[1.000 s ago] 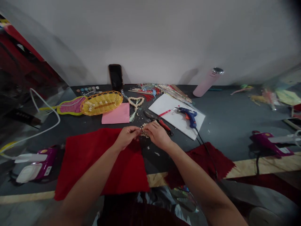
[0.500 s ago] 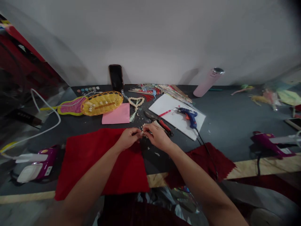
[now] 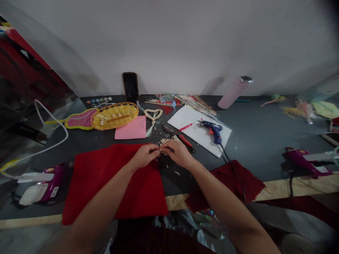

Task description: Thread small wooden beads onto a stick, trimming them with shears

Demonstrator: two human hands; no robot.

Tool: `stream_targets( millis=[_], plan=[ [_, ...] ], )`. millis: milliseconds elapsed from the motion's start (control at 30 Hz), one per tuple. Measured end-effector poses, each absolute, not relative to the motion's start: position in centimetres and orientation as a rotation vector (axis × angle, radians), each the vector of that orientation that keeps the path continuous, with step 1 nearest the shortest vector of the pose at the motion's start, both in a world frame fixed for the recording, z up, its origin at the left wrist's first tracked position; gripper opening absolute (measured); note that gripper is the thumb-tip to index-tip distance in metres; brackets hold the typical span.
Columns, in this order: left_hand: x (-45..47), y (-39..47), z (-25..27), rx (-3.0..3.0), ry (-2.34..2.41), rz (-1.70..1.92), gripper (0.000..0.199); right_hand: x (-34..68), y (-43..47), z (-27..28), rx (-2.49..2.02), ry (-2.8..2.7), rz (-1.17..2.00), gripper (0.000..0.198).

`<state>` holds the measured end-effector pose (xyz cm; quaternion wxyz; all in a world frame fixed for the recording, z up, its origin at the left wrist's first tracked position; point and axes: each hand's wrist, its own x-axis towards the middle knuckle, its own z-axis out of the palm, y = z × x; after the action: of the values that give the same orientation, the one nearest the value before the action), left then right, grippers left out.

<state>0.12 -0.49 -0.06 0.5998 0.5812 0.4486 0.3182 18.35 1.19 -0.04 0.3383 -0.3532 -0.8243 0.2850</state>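
My left hand (image 3: 145,155) and my right hand (image 3: 177,152) meet over the right edge of a red cloth (image 3: 106,183), fingertips pinched together. Something small and pale is between them, too tiny to make out. Just beyond the fingertips lies a little heap of pale beads (image 3: 163,141), partly hidden by my right hand. Pliers with red handles (image 3: 186,141) lie beside my right hand. Farther back rests a loop of wooden beads (image 3: 153,114) with a pale tassel.
A yellow basket (image 3: 115,116) overlaps a pink sheet (image 3: 131,128). To the right, a blue glue gun (image 3: 214,130) lies on a white board (image 3: 185,118). A phone (image 3: 130,87) and a pink bottle (image 3: 234,93) stand near the wall. Purple devices (image 3: 50,180) sit at both sides.
My fingertips have shifted slightly, and my right fingers lie a little flatter against the left ones. A bit more of the bead heap shows. Everything else is still.
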Motion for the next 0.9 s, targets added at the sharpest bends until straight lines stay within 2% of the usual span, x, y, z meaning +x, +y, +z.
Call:
stream_targets(
  millis=[400, 900],
  plan=[
    [0.0, -0.1, -1.9, 1.355, 1.016, 0.753, 0.023, 18.5, 1.4, -1.3, -0.932, -2.12, 0.768, 0.013],
    [0.2, -0.4, -0.2, 1.329, 1.088, 0.727, 0.025, 18.5, 1.3, -0.1, -0.936, -2.101, 0.847, 0.016]
  ],
)
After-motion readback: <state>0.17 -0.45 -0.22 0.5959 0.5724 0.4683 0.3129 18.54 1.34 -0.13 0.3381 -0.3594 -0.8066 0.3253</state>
